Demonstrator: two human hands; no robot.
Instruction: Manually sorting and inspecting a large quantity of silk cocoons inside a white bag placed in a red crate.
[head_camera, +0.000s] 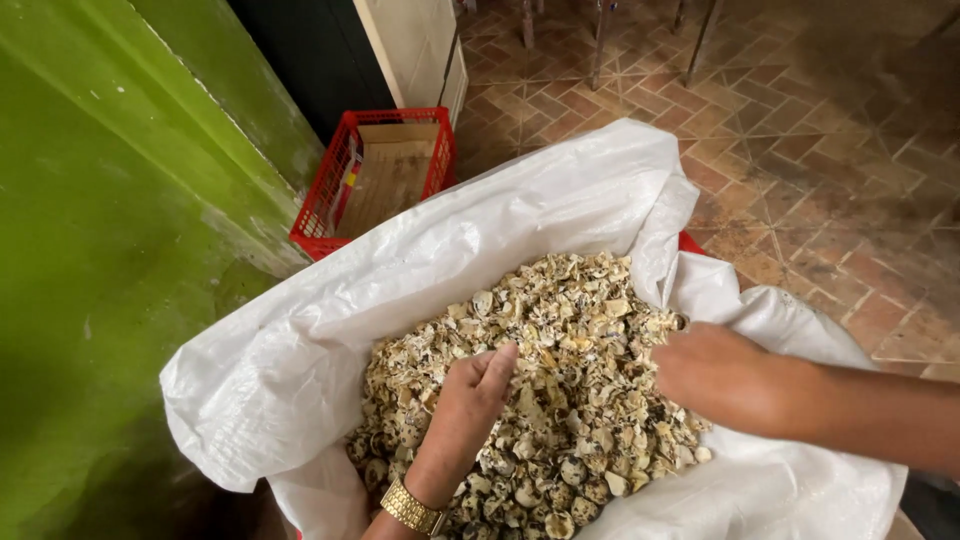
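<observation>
A large white woven sack lies open and holds a heap of broken speckled eggshells, with several whole speckled eggs at the near edge. My left hand, a gold watch on its wrist, rests flat on the heap with the fingers pointing away, close together. My right hand reaches in from the right, blurred, its fingers curled down into the shells at the heap's right side. Whether it grips any shells is hidden.
A red plastic crate with cardboard inside stands behind the sack against a green wall. Brick-patterned floor stretches to the right and back, where chair or table legs stand. A red edge shows under the sack.
</observation>
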